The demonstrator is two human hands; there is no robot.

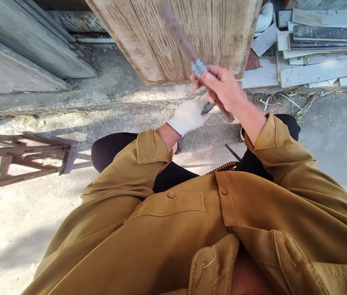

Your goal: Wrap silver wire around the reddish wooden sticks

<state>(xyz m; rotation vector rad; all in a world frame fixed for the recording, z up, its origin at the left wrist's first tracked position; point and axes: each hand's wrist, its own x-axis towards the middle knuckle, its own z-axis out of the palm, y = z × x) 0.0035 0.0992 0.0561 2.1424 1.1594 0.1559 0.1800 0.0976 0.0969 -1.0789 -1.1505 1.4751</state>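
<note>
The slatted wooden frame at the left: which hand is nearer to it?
The left. The gloved left hand is to the right of the slatted wooden frame, apart from it; the bare right hand, gripping a long tool, is even farther right.

12h panel (225, 37): wd, rough grain, matt | 1h upper wrap (198, 68): metal wire, ridged, shiny | 1h lower wrap (207, 107): sim. wire | 1h glove (188, 116): knit cloth, matt | 6h shirt (176, 233): matt cloth | 9h frame (22, 150): rough wd | 2h tiles (315, 76): smooth, glossy | 3h floor (330, 123): rough concr
</note>
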